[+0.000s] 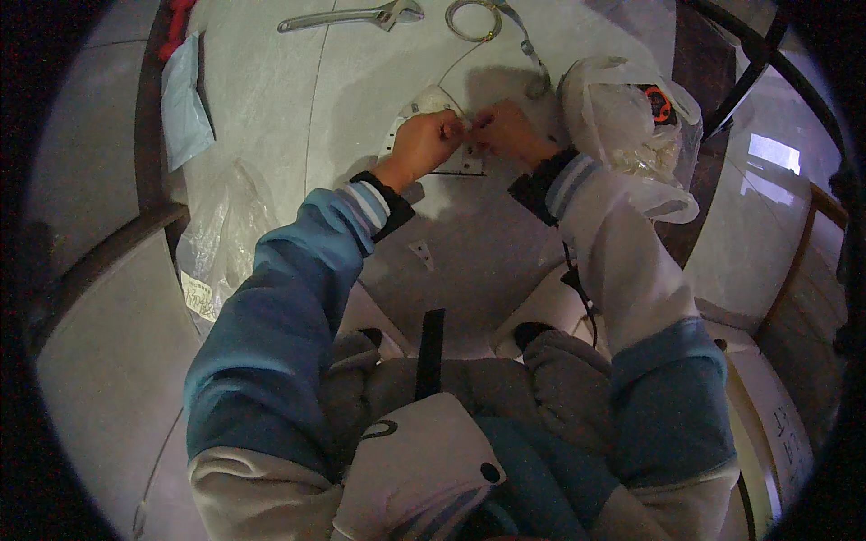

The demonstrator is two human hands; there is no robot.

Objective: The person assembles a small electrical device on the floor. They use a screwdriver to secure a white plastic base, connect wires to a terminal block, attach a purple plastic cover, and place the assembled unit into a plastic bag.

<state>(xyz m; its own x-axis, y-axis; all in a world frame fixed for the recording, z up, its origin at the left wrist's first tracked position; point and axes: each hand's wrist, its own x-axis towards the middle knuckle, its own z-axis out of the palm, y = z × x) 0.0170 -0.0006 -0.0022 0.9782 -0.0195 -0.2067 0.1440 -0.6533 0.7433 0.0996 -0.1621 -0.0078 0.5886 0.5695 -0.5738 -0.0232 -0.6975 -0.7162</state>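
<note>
Both hands pinched narrow on a small flat white perforated plate (pixel 442 135), left hand (pixel 422 144) & right hand (pixel 507 133) meeting fingertip-to-fingertip, plate just below/left of the grip on the pale surface (pixel 271 81).

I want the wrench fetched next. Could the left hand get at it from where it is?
Probably yes: the adjustable wrench lies farther up the table from the left hand, with bare surface between.

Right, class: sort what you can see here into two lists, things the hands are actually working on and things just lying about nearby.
In hand:
- left hand and right hand, fingertips meeting over a small white part
- thin wire leading away from it

Lying about:
- adjustable wrench
- metal ring with strap
- clear plastic bag on the right
- clear plastic bag on the left
- blue packet
</note>
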